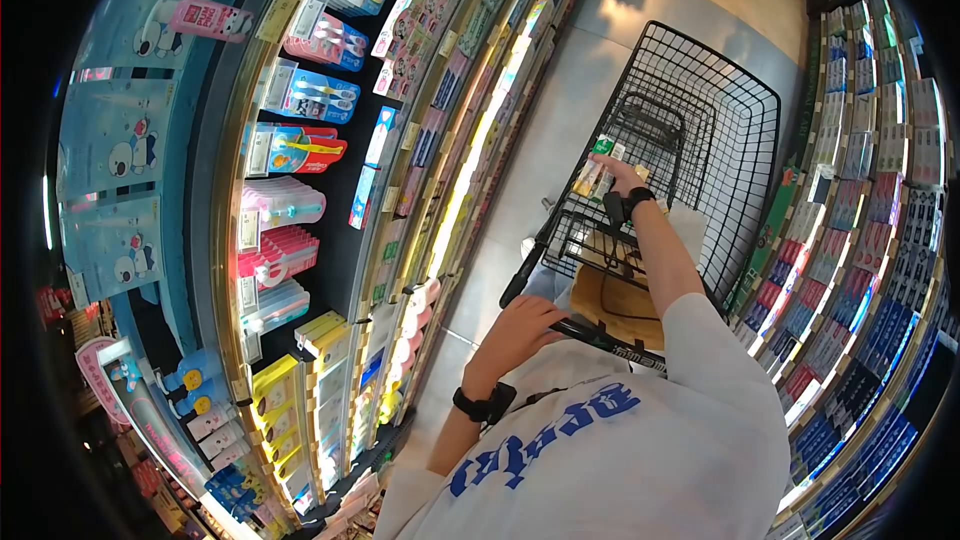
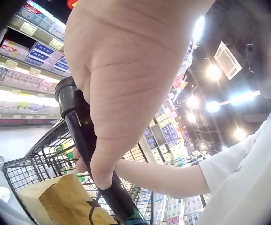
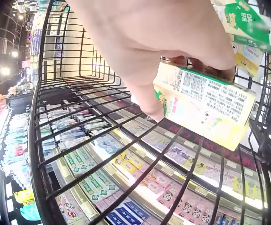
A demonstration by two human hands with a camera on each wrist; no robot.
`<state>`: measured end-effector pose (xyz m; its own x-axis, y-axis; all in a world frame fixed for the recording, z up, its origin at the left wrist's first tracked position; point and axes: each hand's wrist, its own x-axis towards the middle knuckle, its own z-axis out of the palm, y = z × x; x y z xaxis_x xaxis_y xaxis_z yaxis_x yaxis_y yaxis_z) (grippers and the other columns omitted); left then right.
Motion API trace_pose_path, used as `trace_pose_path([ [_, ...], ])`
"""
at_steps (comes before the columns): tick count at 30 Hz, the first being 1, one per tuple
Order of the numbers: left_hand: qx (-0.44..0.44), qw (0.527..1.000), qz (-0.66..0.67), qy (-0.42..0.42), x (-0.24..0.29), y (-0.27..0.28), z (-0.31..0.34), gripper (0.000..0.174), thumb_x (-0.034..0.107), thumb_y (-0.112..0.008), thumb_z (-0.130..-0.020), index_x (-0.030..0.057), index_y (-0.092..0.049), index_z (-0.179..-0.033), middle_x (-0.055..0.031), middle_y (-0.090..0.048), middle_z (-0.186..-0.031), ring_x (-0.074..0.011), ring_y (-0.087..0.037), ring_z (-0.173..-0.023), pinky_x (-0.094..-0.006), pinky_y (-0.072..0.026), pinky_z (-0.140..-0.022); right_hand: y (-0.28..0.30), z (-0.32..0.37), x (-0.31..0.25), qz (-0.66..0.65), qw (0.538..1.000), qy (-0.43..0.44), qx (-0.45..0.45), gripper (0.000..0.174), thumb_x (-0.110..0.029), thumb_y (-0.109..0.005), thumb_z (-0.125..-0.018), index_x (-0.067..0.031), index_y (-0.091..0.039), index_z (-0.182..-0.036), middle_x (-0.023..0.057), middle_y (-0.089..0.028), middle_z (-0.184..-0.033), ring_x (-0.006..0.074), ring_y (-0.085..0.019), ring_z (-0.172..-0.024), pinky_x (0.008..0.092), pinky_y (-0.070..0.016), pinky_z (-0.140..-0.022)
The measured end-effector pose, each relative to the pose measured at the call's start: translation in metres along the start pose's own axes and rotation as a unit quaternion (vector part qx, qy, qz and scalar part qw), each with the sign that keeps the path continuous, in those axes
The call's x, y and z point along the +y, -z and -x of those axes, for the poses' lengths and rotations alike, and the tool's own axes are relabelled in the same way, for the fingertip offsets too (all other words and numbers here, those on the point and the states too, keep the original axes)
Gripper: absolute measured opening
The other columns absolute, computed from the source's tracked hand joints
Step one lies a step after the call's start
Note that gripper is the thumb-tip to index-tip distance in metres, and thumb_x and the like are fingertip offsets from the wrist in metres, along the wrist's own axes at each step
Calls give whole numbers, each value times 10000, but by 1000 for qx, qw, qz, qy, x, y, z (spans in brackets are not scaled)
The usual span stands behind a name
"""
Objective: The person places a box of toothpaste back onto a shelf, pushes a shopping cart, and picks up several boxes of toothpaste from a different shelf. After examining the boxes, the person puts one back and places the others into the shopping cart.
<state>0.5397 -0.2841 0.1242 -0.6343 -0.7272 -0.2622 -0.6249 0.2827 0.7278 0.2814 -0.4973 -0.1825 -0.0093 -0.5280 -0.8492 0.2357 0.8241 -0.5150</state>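
Pinching cartons with right hand inside cart | judging them light, stiff, crushable, best gripped across long faces | left hand clasping handle.

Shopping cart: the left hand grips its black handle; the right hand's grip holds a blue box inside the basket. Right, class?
No: the box in the grip of the right hand is green and yellow, not blue; the right wrist view shows it. The left hand does grip the black handle of the cart.

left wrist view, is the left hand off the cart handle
No, the left hand is curled round the black cart handle.
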Motion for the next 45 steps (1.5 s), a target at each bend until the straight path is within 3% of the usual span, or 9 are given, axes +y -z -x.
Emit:
trace_pose_path([
  [4,-16,1000,-4,5,-3,0,0,338,221,-751,-896,104,-703,-1210,-66,-682,-1115,-282,-614,-1106,-406,-439,-1013,2,9,-8,-65,993,-4,-95,400,-343,-848,-887,-81,-696,-1148,55,-713,-1010,223,-690,-917,431,-585,-794],
  [9,-11,1000,2,6,-6,0,1,361,228,-766,-883,94,-704,-1212,-68,-690,-1136,-285,-615,-1118,-403,-439,-1017,10,35,-25,-71,992,-16,-101,574,-376,-893,-830,-38,-665,-1235,105,-708,-1123,272,-696,-1001,453,-558,-905],
  [15,86,996,27,-2,13,5,-1,341,228,-756,-938,64,-687,-1229,-114,-686,-1153,-311,-623,-1147,-409,-474,-1009,21,123,-73,-112,985,93,-97,382,-290,-829,-919,-83,-685,-1207,33,-701,-1084,199,-690,-1011,396,-579,-897],
  [19,112,971,174,123,15,29,-7,330,133,-704,-992,-2,-641,-1286,-137,-667,-1246,-256,-668,-1124,-360,-556,-911,21,180,-90,-172,950,171,-197,309,-262,-760,-984,-101,-680,-1235,16,-709,-1170,166,-681,-1081,349,-559,-957],
  [27,189,823,527,91,14,68,-24,672,166,-644,-1054,30,-302,-1617,-210,-469,-1486,-255,-630,-1222,-379,-596,-985,-64,314,-86,-103,935,161,-300,381,-248,-708,-1021,-66,-597,-1336,40,-690,-1263,152,-677,-1128,357,-561,-979],
  [29,206,780,587,71,14,70,-15,674,154,-672,-1036,1,-331,-1596,-207,-570,-1383,-253,-665,-1162,-366,-602,-960,-88,335,-78,-98,930,172,-309,379,-238,-716,-1016,-48,-605,-1324,57,-704,-1233,157,-691,-1099,348,-571,-949],
  [37,298,793,515,129,-35,93,54,692,155,-799,-925,-44,-476,-1504,-156,-689,-1236,-193,-706,-1043,-311,-580,-888,-168,359,-62,21,932,188,-308,339,-207,-733,-1003,-11,-647,-1266,81,-737,-1151,142,-721,-987,309,-584,-871],
  [40,210,778,590,45,-53,100,68,585,191,-805,-916,-53,-595,-1405,-122,-719,-1193,-172,-692,-1025,-304,-556,-909,-185,374,-69,84,926,184,-319,315,-195,-725,-1007,-7,-651,-1248,85,-739,-1137,139,-724,-969,296,-587,-839],
  [45,188,795,569,96,-70,95,94,520,150,-783,-907,-67,-623,-1352,-141,-735,-1170,-206,-690,-1078,-336,-526,-987,-205,399,-61,258,894,268,-251,343,-210,-747,-987,11,-641,-1228,75,-739,-1102,122,-714,-911,274,-579,-784],
])
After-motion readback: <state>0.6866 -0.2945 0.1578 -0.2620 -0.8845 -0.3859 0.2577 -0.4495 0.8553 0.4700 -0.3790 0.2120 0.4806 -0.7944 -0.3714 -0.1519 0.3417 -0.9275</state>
